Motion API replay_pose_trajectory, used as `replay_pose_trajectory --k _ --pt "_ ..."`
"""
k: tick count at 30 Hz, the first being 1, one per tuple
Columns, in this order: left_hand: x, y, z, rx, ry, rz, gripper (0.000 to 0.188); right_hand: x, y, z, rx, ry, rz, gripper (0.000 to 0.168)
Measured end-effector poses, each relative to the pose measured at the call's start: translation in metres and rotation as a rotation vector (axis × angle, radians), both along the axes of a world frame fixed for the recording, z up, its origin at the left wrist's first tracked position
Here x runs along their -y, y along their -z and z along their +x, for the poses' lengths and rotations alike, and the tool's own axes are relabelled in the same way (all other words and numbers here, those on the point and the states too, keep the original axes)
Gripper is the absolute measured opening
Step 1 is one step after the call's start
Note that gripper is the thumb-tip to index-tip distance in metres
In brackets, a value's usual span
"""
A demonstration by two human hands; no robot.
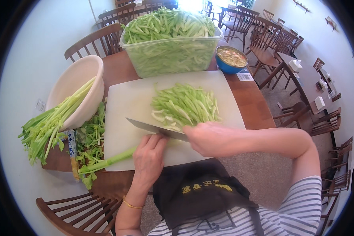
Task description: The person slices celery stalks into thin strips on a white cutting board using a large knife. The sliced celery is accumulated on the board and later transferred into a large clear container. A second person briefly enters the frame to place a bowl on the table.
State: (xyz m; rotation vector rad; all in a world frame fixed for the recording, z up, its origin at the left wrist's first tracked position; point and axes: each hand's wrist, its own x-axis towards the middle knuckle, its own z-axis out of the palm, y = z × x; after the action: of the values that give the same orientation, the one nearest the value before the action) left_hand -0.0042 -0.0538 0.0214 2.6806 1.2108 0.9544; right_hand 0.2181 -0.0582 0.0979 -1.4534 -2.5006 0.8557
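My right hand (206, 138) grips the handle of a kitchen knife (153, 128), whose broad blade points left over a white cutting board (124, 97). Under my left hand (150, 153), a celery stalk (115, 159) is pressed to the board near its front edge; its leafy end sticks out to the left. The blade lies just beyond my left fingertips, which are partly hidden. Behind the blade is a pile of sliced celery (185, 104).
A clear plastic tub (171, 56) heaped with cut celery stands behind the board. A blue bowl (231, 66) of food sits right of it. At left are a large pale bowl (76, 82) with whole celery (56, 118), loose celery leaves (91, 132) and a wrapped roll (73, 150).
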Motion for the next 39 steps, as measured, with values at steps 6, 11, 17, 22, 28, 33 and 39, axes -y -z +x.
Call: replay_pose_trajectory --k 6,11,17,22,28,33,39 --pt "0.001 0.002 -0.001 0.036 -0.003 -0.008 0.035 -0.027 0.02 -0.009 -0.113 -0.028 0.09 0.014" --pt "0.001 0.009 -0.002 0.09 -0.019 -0.038 0.037 -0.001 -0.029 -0.001 0.081 0.001 -0.095 0.017" --pt "0.002 0.005 0.001 0.065 -0.022 -0.005 0.031 -0.014 0.017 -0.016 -0.093 0.011 0.033 0.018" --pt "0.004 0.011 -0.002 0.114 -0.046 -0.02 0.034 -0.01 -0.015 -0.011 -0.01 -0.009 -0.013 0.019" --pt "0.006 0.001 -0.009 0.055 -0.017 -0.025 0.031 0.015 -0.021 0.0 0.054 0.015 -0.049 0.015" --pt "0.002 0.002 -0.01 0.027 0.003 -0.011 0.032 -0.01 0.025 -0.019 -0.11 -0.002 0.102 0.014" --pt "0.002 0.003 -0.012 0.013 -0.019 -0.014 0.034 -0.005 -0.019 -0.012 0.002 -0.019 -0.014 0.016"
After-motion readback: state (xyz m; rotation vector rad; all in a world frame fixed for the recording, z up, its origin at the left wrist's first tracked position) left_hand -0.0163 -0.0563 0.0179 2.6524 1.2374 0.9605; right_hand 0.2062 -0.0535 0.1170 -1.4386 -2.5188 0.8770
